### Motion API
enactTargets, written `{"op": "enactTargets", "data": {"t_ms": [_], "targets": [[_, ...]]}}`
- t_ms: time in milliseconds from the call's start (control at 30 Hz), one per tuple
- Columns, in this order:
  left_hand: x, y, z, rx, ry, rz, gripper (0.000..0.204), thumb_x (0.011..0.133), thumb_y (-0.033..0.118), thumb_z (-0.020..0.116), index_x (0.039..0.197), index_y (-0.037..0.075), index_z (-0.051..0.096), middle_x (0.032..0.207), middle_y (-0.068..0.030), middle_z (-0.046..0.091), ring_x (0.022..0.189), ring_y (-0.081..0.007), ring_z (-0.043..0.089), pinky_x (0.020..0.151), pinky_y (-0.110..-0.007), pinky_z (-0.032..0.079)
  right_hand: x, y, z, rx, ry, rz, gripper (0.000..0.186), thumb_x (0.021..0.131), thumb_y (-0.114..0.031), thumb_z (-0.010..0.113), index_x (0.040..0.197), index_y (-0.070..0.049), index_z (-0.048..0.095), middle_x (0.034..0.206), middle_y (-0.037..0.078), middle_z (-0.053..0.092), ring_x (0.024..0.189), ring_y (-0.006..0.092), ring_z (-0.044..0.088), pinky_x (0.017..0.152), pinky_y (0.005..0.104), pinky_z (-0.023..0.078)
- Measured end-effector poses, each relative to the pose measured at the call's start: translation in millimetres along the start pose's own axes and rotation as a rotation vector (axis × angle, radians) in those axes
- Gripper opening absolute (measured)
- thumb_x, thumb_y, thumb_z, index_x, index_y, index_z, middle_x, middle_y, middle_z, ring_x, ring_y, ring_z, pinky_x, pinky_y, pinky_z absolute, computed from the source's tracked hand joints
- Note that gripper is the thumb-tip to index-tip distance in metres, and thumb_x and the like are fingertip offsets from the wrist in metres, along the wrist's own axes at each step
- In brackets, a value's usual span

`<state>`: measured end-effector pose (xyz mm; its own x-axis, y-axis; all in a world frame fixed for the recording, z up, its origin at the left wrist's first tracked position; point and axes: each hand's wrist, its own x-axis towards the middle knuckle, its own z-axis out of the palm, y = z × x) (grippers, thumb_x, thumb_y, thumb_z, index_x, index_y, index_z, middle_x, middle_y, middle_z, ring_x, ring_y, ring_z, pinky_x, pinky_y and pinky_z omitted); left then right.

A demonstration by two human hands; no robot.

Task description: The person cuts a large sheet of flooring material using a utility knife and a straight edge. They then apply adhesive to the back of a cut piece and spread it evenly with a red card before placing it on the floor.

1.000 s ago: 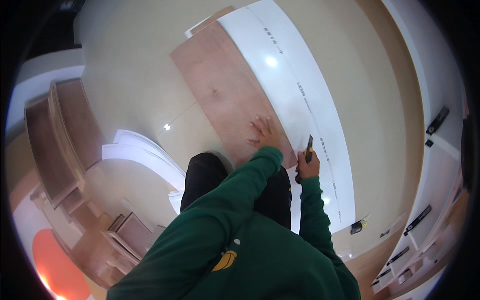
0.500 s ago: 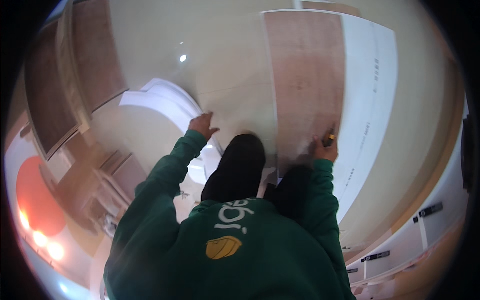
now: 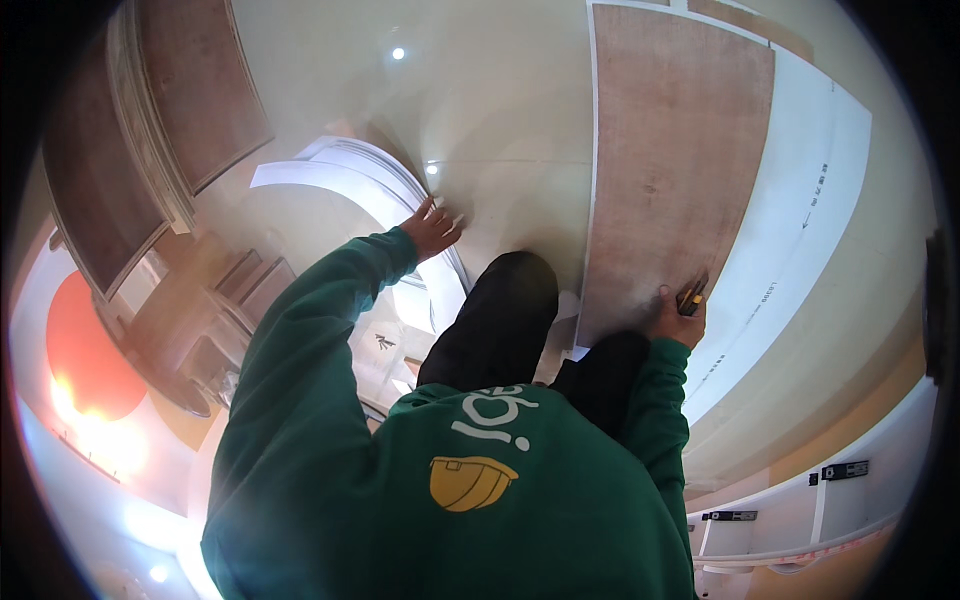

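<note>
Right grip [image 3: 680, 320] squeezes one half-hidden knife [image 3: 692, 297] over one brown board [image 3: 675, 160]; left of it, spread left grip [image 3: 431, 231], hard-to-count white strips [image 3: 365, 188].

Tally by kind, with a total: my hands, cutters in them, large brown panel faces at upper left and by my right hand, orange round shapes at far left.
Hands: 2 (left hand, right hand)
Black-and-yellow cutter: 1
Large brown panel faces: 3 (near panel, outer left panel, inner left panel)
Orange round shape: 1
Total: 7
</note>
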<state>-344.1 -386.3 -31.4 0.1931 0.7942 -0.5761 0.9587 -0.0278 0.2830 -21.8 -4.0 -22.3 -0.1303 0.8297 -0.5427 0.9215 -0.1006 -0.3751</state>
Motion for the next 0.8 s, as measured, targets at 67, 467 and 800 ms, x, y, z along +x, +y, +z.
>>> {"op": "enactTargets", "data": {"t_ms": [67,467,800], "targets": [[-17,3,13,-0.025,0.024,0.074,0.054,0.082,0.017,0.062,0.135,0.016,0.051,0.121,-0.0096,0.058,0.119,-0.0301,0.054,0.106,-0.064,0.037,2,5,0,-0.041,-0.028,0.004,0.045,0.07,-0.033,0.088,0.093,-0.002,0.065,0.078,0.004,0.065,0.07,0.0192,0.059,0.071,0.0333,0.049],[-38,-24,27,0.037,0.077,0.143,0.048,0.079,0.021,0.06,0.127,0.018,0.06,0.1,-0.0006,0.06,0.098,-0.0211,0.058,0.096,-0.049,0.046,4,6,1,0.132,-0.026,-0.087,0.043,0.069,-0.031,0.09,0.084,-0.003,0.061,0.073,0.002,0.062,0.065,0.0165,0.054,0.066,0.0326,0.047],[-69,-33,48,0.025,0.209,-0.109,0.036,0.075,0.016,0.064,0.111,0.015,0.063,0.106,-0.0035,0.057,0.097,-0.0201,0.058,0.096,-0.048,0.044,4,9,1,-0.017,-0.014,0.009,0.04,0.069,-0.027,0.091,0.085,-0.005,0.062,0.072,0.001,0.06,0.065,0.0144,0.053,0.064,0.0304,0.047]]}}
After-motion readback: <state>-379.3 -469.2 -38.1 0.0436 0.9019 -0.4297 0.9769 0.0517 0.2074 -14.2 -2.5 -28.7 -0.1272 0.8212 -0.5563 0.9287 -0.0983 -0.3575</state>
